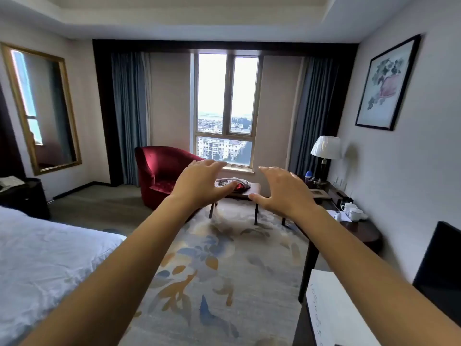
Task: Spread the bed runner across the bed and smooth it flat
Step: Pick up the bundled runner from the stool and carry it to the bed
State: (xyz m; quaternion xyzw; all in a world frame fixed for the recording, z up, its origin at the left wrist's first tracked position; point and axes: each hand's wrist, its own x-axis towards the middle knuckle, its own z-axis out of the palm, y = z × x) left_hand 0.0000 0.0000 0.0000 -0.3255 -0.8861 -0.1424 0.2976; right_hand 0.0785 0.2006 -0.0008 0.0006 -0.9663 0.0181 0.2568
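Observation:
A folded grey and red cloth, likely the bed runner (235,183), lies on a small dark coffee table (252,189) across the room under the window. The bed (42,250) with its white cover fills the lower left. Both my arms stretch forward at chest height. My left hand (199,182) is open with fingers spread, palm down, and overlaps the near left end of the cloth in the image. My right hand (282,188) is open too, to the right of the table. Neither hand holds anything.
A red armchair (162,173) stands left of the coffee table. A dark desk (354,226) along the right wall carries a lamp (325,148), teapot and cups (353,212). A patterned carpet (219,270) covers the floor between bed and desk. A mirror (42,108) hangs left.

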